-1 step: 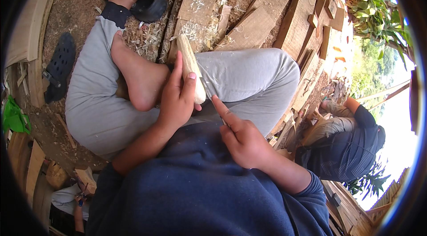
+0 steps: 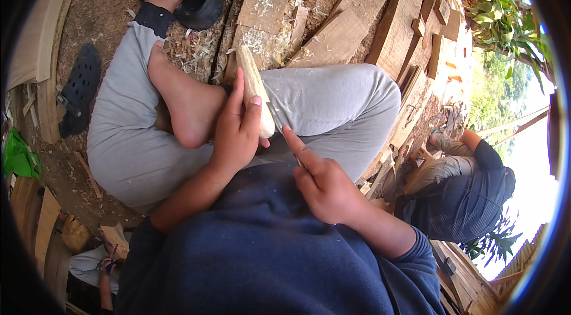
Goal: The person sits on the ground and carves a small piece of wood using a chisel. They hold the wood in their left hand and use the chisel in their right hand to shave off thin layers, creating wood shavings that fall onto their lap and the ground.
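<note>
My left hand [image 2: 235, 128] is closed around a pale, peeled-looking piece of wood [image 2: 254, 86], which stands tilted over my lap with its rounded end toward me. In my right hand [image 2: 324, 187] is a knife [image 2: 277, 117], its thin blade lying along the wood's right side near the lower end. The index finger stretches along the back of the knife, and the palm hides most of its handle. Both hands are above my crossed legs in grey trousers [image 2: 333, 101].
Wooden boards [image 2: 339, 35] and curled shavings [image 2: 259, 41] cover the ground ahead. Dark clogs, one at the left [image 2: 80, 89], lie near my feet. A crouching person [image 2: 458, 196] is at the right, another person [image 2: 95, 267] at lower left. A green scrap [image 2: 22, 154] lies far left.
</note>
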The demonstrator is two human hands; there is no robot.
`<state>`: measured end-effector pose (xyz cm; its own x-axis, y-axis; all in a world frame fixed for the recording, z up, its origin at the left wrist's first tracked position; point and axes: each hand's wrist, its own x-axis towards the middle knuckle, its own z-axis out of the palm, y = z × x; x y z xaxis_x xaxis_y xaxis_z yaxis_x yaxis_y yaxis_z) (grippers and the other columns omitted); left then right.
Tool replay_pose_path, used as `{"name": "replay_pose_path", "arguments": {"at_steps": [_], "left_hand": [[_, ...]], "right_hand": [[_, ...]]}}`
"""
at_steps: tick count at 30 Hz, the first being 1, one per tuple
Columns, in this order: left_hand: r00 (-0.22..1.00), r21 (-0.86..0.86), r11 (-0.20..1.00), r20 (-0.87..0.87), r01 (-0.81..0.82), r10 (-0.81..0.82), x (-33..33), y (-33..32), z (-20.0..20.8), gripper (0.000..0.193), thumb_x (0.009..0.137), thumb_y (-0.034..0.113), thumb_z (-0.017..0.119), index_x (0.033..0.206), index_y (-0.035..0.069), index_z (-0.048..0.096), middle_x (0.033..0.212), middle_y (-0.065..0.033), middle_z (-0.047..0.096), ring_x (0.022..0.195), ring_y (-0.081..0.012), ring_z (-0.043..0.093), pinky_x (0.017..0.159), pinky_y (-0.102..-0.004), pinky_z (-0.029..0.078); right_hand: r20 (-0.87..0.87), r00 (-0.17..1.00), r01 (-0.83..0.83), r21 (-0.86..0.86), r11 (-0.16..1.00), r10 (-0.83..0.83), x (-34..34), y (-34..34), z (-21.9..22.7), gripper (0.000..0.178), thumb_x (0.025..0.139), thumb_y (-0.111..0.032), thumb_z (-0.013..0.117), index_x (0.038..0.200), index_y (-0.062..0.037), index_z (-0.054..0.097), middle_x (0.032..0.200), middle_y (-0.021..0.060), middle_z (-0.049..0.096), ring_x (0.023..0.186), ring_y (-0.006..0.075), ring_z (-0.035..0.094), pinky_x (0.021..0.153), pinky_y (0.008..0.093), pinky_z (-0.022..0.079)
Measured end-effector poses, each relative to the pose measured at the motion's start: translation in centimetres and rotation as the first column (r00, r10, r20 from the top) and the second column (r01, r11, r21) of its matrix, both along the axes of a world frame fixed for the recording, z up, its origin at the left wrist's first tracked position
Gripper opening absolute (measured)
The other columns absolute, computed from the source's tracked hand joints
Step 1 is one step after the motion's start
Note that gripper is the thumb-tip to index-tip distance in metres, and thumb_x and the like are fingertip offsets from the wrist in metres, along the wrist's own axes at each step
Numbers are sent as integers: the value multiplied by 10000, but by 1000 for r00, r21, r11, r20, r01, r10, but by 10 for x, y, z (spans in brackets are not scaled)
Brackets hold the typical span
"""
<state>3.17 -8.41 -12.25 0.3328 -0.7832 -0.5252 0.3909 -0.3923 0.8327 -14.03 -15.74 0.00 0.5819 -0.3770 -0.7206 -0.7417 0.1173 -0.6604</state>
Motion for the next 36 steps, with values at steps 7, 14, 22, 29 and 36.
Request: {"name": "replay_pose_path", "arguments": {"at_steps": [7, 14, 22, 29, 36], "left_hand": [[999, 18, 999, 13, 32, -33, 1, 0, 1, 671, 1141, 182, 478, 1729, 87, 168, 1106, -83, 633, 721, -95, 612, 492, -261, 561], [997, 30, 999, 75, 15, -17, -3, -1, 2, 672, 1144, 182, 478, 1730, 90, 162, 1088, -81, 630, 697, -95, 599, 493, -262, 553], [1000, 25, 1000, 15, -1, 1, -4, -1, 0, 669, 1143, 178, 470, 1730, 93, 161, 1056, -68, 637, 666, -83, 589, 482, -257, 536], [1000, 30, 1000, -1, -7, 7, -5, 0, -1, 666, 1134, 170, 454, 1730, 95, 167, 1066, -75, 642, 661, -89, 595, 482, -263, 539], [1000, 18, 1000, -21, -20, 21, -5, 2, -6, 674, 1131, 177, 456, 1732, 103, 160, 1037, -65, 627, 672, -101, 613, 488, -275, 558]], "right_hand": [[-13, 999, 48, 31, 998, -48, 3, 1, -3, 697, 1032, -87, 505, 1692, -56, 284, 810, 319, 675, 801, 475, 703, 805, 503, 536], [23, 999, 43, -11, 999, -43, 5, 3, -9, 681, 1034, -76, 500, 1680, -23, 294, 846, 336, 681, 827, 477, 706, 828, 502, 537], [-91, 996, -9, 55, 998, 14, 15, -5, 0, 645, 1056, -53, 465, 1679, 5, 305, 1059, 289, 725, 977, 352, 742, 942, 345, 529], [61, 997, 58, -51, 997, -54, 8, 5, -15, 636, 1054, -67, 466, 1666, 18, 317, 1125, 352, 708, 1059, 415, 735, 974, 404, 530], [133, 988, 89, -121, 989, -73, 9, 10, -20, 632, 1047, -77, 474, 1652, 34, 326, 1153, 395, 682, 1111, 485, 700, 1001, 467, 521]]}}
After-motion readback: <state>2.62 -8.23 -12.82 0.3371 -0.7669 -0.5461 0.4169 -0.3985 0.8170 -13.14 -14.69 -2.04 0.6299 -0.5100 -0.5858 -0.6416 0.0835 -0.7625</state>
